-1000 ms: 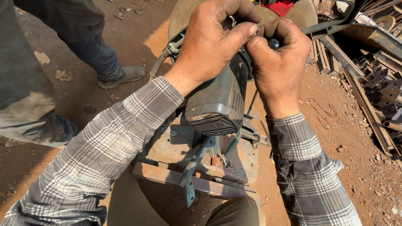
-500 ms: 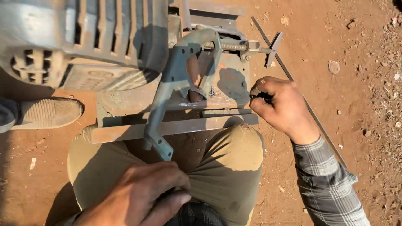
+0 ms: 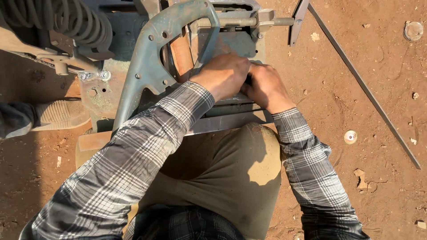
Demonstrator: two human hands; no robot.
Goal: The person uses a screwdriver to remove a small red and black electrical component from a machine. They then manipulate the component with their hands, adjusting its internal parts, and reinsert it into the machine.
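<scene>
Head view, left hand and right hand pressed together on saw base, fingers curled, grip hidden

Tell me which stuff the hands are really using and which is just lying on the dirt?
In use:
left hand
right hand
metal saw base
blue-green guard
threaded clamp rod

Just lying about:
long metal strip
small round disc
round cap
shoe
</scene>
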